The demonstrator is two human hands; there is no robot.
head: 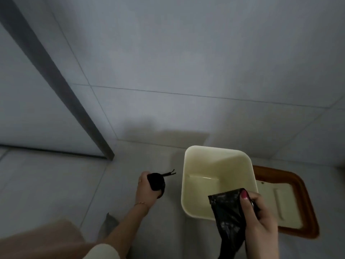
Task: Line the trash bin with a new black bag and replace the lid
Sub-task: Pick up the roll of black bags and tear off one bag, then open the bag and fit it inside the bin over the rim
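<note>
A cream square trash bin (188,184) stands open on the tiled floor, with nothing inside it. To its right lies the lid (291,186), brown-rimmed with a cream centre, flat on the floor. My right hand (261,217) grips a folded black bag (227,217) over the bin's near right corner; the bag hangs down toward me. My left hand (144,191) is left of the bin and is closed around a dark roll of bags (156,182), with thin black ties sticking out of its far end.
The bin sits in a corner of grey-white tiled walls (168,62). A grey metal frame post (56,83) with a panel runs down on the left. A beige surface (46,238) shows at the bottom left.
</note>
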